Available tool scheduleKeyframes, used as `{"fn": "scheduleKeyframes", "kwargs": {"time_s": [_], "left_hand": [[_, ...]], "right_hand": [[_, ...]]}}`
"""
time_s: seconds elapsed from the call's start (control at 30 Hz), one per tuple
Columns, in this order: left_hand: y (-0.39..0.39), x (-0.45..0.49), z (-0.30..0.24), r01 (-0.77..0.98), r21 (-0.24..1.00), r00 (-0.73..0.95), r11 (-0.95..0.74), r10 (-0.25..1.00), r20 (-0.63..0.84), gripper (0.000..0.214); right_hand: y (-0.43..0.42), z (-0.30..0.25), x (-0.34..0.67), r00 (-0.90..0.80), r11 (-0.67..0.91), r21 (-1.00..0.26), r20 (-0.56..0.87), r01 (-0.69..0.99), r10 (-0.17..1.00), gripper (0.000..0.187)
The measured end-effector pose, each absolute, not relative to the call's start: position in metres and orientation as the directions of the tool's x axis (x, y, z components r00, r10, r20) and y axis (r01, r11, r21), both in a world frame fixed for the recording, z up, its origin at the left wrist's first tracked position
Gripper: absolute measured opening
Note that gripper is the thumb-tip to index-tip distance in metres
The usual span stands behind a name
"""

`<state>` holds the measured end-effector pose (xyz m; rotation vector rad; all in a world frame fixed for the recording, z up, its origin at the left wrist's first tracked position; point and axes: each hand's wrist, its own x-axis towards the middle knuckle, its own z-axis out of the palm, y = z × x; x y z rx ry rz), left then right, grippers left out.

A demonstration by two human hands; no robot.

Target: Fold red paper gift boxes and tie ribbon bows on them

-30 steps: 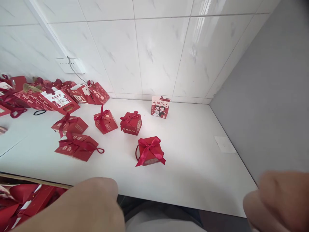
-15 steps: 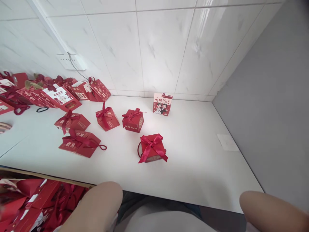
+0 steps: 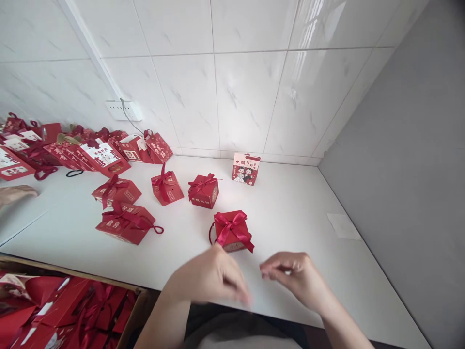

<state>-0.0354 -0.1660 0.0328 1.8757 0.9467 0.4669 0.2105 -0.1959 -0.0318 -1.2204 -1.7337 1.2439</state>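
My left hand [image 3: 214, 276] hangs over the front edge of the white table, just in front of a red gift box [image 3: 232, 230] tied with a shiny ribbon bow. Its fingers point down and are smeared by motion. To the right, my right hand [image 3: 290, 274] is over the tabletop with thumb and fingers curled together in a pinch. Nothing shows between those fingertips. The box stands upright with a cord handle at its left side. Behind it are a second red box [image 3: 203, 191] with a bow and a small card box [image 3: 246, 169] printed with a couple.
More bowed red boxes [image 3: 125, 223] stand left. A row of red gift boxes [image 3: 105, 157] lines the tiled wall below a socket [image 3: 123, 110]. Another person's hand [image 3: 16, 195] rests at the left edge. An open carton [image 3: 134, 310] holds red boxes below. A grey partition [image 3: 410, 145] bounds the right.
Both my hands have come up into view over the table's front edge, where only forearms showed before. The view has tilted up slightly. Another person's hand shows more at left.
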Motion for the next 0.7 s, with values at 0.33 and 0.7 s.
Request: {"fn": "scheduleKeyframes", "kwargs": {"time_s": [0.33, 0.7], "left_hand": [[-0.159, -0.041, 0.021, 0.524, 0.852, 0.391, 0.018, 0.883, -0.26, 0.02], [-0.158, -0.046, 0.007, 0.544, 0.839, 0.333, 0.021, 0.912, -0.239, 0.023]], "right_hand": [[-0.191, -0.05, 0.177, -0.135, -0.091, -0.989, -0.075, -0.117, 0.988, 0.026], [-0.207, -0.064, 0.169, -0.174, 0.105, -0.991, 0.119, -0.087, 0.977, 0.01]]}}
